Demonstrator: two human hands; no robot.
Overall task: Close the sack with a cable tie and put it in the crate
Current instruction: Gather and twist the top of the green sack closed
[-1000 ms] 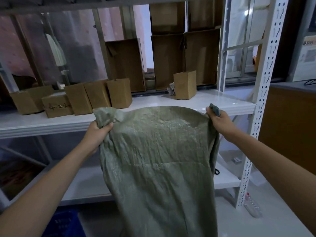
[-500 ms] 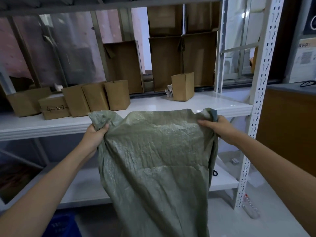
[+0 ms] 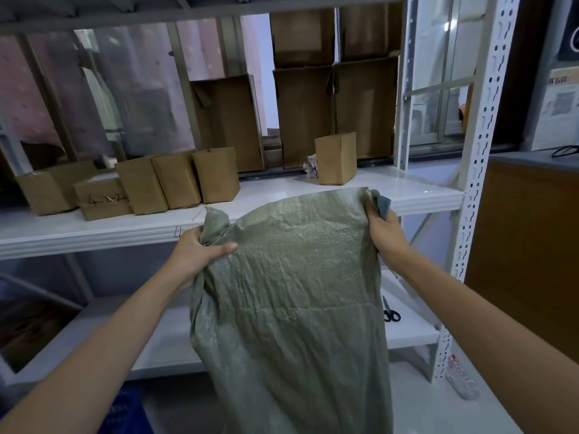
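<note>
A grey-green woven sack [image 3: 294, 296] hangs in front of me, held up by its top edge. My left hand [image 3: 197, 249] grips the bunched left corner of the mouth, thumb lying across the fabric. My right hand [image 3: 383, 231] grips the right corner, where the fabric is gathered above the fist. A blue crate [image 3: 125, 411] shows partly at the bottom left, below my left forearm. No cable tie is visible.
A white metal shelf [image 3: 94, 233] stands right behind the sack, carrying several small cardboard boxes [image 3: 175, 183]. Black scissors [image 3: 390, 310] lie on the lower shelf board at the right. A perforated upright [image 3: 470, 195] rises at the right; a plastic bottle [image 3: 460, 379] lies on the floor.
Both hands have come lower and closer together, gathering the sack's mouth. My left hand has shifted inward and now bunches the left corner.
</note>
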